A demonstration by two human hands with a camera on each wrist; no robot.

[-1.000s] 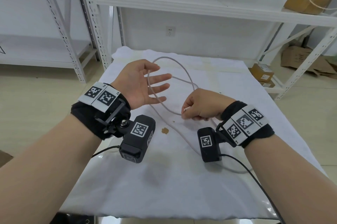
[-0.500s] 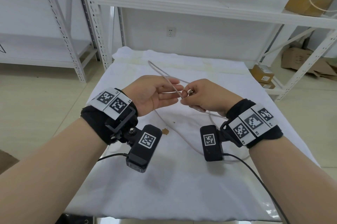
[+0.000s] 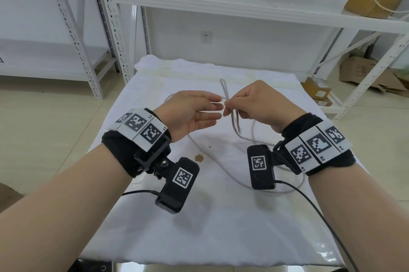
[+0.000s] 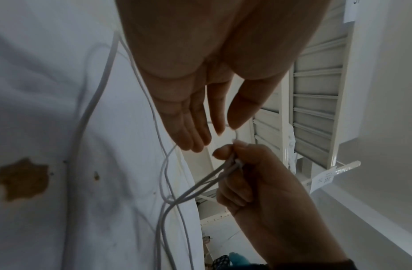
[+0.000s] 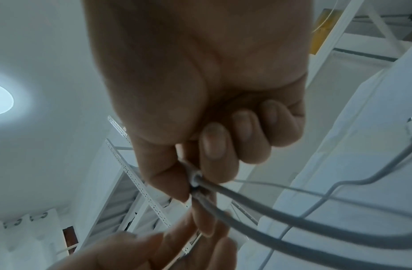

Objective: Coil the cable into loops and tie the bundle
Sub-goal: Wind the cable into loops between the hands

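Observation:
A thin white cable hangs in loops from my right hand, which pinches several strands between thumb and fingers above the table. One narrow loop stands up beyond the hand; the rest trails across the cloth. The right wrist view shows a white connector end caught in the same pinch of my right hand, with strands of the cable running off right. My left hand reaches in from the left with straight fingers. Its fingertips touch a thin strand of the cable just above the right hand.
The table is covered with a white cloth bearing a brown stain. White metal shelving stands behind and to both sides, with cardboard boxes on it. A second connector lies on the cloth. Black camera leads run from my wrists.
My left hand came in from the left to meet the right hand. The right hand rose and moved away from me, and the wide loop has folded into narrow strands in its pinch.

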